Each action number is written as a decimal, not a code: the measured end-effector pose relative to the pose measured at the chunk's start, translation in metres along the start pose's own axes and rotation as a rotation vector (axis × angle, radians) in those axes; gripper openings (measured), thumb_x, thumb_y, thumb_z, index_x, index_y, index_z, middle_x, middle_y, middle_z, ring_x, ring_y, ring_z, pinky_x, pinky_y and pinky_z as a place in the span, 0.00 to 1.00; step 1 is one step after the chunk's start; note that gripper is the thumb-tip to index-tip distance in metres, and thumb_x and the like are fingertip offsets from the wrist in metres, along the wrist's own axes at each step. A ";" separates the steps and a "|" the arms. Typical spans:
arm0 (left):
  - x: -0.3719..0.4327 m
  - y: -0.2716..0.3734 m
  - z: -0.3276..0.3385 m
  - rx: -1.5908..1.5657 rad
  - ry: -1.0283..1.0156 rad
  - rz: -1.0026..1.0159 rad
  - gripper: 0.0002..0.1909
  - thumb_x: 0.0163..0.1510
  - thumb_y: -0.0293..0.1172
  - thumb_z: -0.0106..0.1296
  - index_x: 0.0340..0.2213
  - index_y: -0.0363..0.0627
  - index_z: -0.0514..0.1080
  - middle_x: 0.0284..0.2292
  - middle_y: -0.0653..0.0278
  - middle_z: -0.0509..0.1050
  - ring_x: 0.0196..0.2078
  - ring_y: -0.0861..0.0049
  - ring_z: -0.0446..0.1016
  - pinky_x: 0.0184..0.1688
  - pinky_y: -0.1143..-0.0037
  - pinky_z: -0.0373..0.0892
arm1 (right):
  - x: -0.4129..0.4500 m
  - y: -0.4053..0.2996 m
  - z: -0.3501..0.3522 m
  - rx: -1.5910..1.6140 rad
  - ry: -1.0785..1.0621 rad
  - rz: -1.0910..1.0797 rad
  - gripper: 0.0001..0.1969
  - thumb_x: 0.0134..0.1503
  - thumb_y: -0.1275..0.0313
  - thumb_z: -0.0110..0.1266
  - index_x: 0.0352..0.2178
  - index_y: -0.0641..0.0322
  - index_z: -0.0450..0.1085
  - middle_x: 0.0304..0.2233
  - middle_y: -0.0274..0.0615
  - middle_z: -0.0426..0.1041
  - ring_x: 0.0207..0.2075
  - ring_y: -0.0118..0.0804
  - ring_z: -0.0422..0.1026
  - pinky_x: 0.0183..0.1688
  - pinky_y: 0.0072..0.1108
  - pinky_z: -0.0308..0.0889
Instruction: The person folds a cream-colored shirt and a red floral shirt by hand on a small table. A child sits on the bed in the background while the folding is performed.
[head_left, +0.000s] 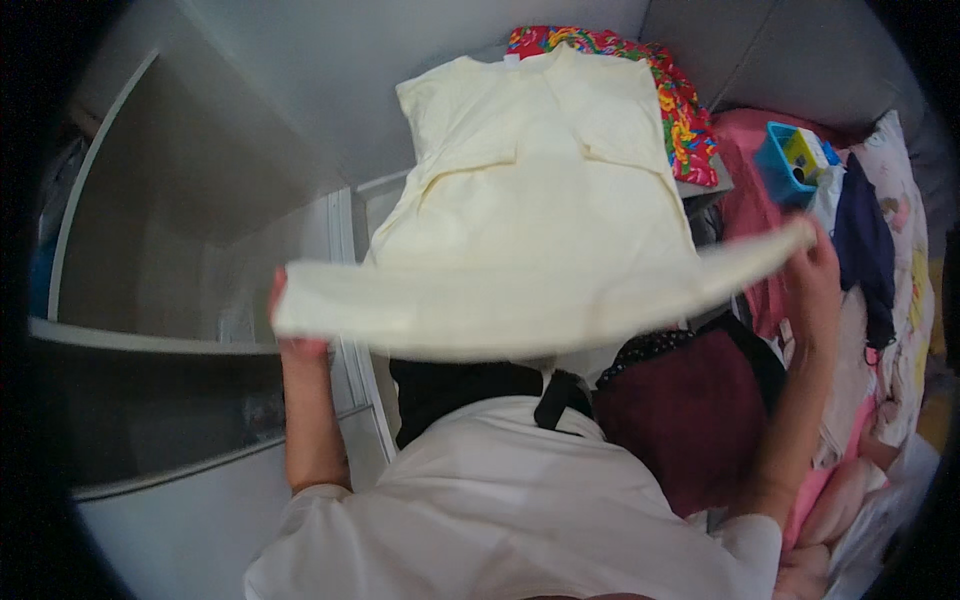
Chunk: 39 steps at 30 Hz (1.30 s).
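A cream short-sleeved shirt (555, 217) is spread out before me, its neckline away from me and its sleeves folded in over the front. My left hand (298, 307) grips one end of its hem, the fingers mostly behind the cloth. At the opposite end, my right hand (814, 262) pinches the hem, which rises toward that side. Between my hands the hem band is lifted toward me and blurred. What bears the shirt is mostly hidden under it.
A red floral cloth (682, 135) lies behind the shirt. To the right, a blue plastic basket (780, 169) holds a yellow box, with a dark navy garment (862, 240) beside it. Maroon cloth (690, 412) lies near my right forearm. An open cabinet compartment (187, 202) stands at left.
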<state>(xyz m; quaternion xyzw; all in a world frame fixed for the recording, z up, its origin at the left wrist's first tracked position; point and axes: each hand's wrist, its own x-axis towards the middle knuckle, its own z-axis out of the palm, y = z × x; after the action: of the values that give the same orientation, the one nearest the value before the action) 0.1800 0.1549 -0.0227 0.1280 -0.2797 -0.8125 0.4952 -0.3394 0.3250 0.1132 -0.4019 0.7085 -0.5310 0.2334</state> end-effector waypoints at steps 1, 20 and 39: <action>0.043 -0.001 0.037 -0.135 -0.198 -0.033 0.18 0.57 0.41 0.38 0.42 0.42 0.68 0.41 0.59 0.72 0.44 0.68 0.70 0.42 0.68 0.69 | 0.031 0.003 0.008 0.167 0.026 -0.048 0.09 0.53 0.74 0.45 0.36 0.64 0.65 0.31 0.34 0.69 0.33 0.25 0.68 0.37 0.17 0.63; 0.289 -0.022 -0.027 1.093 0.484 -0.028 0.37 0.50 0.41 0.51 0.55 0.37 0.48 0.53 0.48 0.56 0.52 0.62 0.61 0.49 0.69 0.62 | 0.286 0.078 0.145 -0.287 0.045 0.155 0.19 0.48 0.64 0.55 0.40 0.66 0.68 0.34 0.45 0.72 0.35 0.36 0.70 0.38 0.25 0.64; 0.280 0.129 0.197 1.057 -0.198 0.616 0.26 0.50 0.36 0.52 0.50 0.50 0.62 0.41 0.63 0.71 0.42 0.74 0.68 0.48 0.75 0.61 | 0.256 -0.135 -0.013 -0.019 -0.039 -0.531 0.22 0.53 0.57 0.49 0.45 0.61 0.64 0.41 0.35 0.68 0.45 0.31 0.64 0.49 0.23 0.56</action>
<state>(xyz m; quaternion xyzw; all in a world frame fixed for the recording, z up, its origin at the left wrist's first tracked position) 0.0454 -0.0717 0.2316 0.1935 -0.7130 -0.3918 0.5484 -0.4510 0.1079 0.2688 -0.5861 0.5787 -0.5591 0.0954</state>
